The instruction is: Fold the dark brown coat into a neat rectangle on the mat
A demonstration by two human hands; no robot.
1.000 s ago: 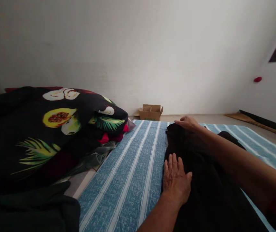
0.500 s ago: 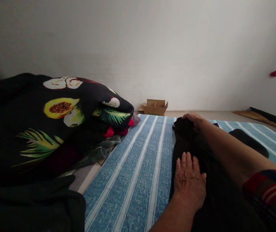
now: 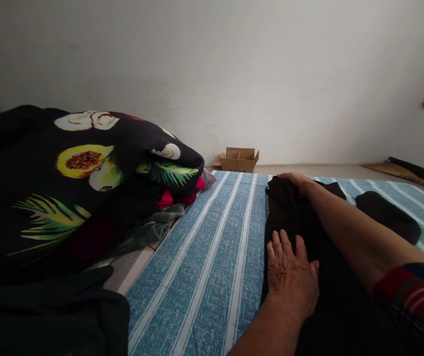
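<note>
A black garment (image 3: 340,291) lies lengthwise on the blue-and-white striped sheet (image 3: 200,257). My left hand (image 3: 291,277) rests flat on it near its left edge, palm down with fingers stretched out. Farther away, at the garment's far end, my right hand (image 3: 296,182) is closed on a bunched fold of the cloth, its fingertips partly hidden. Beyond my right forearm, a rounded piece of black cloth (image 3: 388,215) lies on the sheet; whether it joins the garment I cannot tell.
On the left rises a heap under a black fruit-print cloth (image 3: 130,143). Dark green folded cloth (image 3: 48,316) lies at the front left. An open cardboard box (image 3: 238,160) stands by the wall (image 3: 212,74). A rolled mat (image 3: 415,175) lies at the far right.
More black cloth shows spread out to the right of my right wrist. My left hand stays on the garment almost unmoved. The view has shifted slightly.
</note>
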